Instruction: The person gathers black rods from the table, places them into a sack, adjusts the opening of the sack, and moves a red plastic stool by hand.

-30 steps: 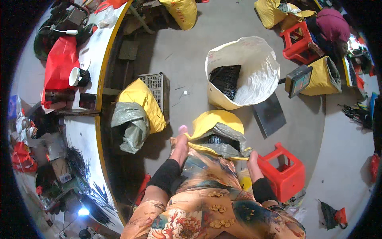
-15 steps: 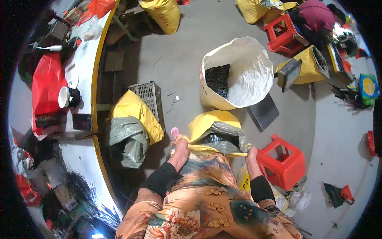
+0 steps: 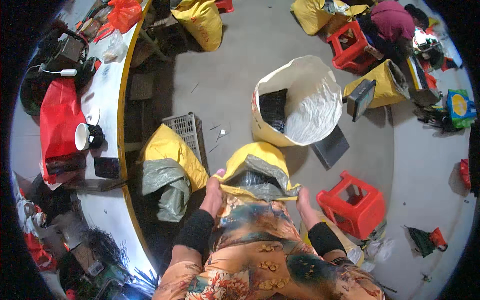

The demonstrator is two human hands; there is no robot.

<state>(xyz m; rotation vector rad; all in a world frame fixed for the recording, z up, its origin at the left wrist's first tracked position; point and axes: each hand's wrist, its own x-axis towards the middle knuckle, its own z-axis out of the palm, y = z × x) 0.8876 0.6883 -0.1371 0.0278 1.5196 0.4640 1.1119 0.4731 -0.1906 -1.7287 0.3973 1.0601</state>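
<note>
In front of my body is a yellow woven sack (image 3: pixel 260 152) with a grey lining, its mouth held wide. My left hand (image 3: pixel 213 194) is closed on the left side of its rim, and my right hand (image 3: pixel 303 201) grips the right side. Inside the sack shows something dark and shiny, wrapped in plastic (image 3: pixel 251 178); its kind cannot be made out. Just beyond stands a large white sack (image 3: pixel 312 117), open at the top, with a black bundle (image 3: pixel 274 107) in it.
To the left slumps another yellow sack (image 3: pixel 172 150) by a grey plastic crate (image 3: pixel 189 131). A red stool (image 3: pixel 352 205) stands at right. Under the white sack's right side is a flat scale platform (image 3: pixel 331 147) with a display (image 3: pixel 361 100). A person (image 3: pixel 392 22) bends at far right. A white table (image 3: pixel 107 80) runs along the left.
Both hands have shifted a little left with the sack's mouth, the right hand more so. The two hands are slightly closer together, and the whole view has tilted a little.
</note>
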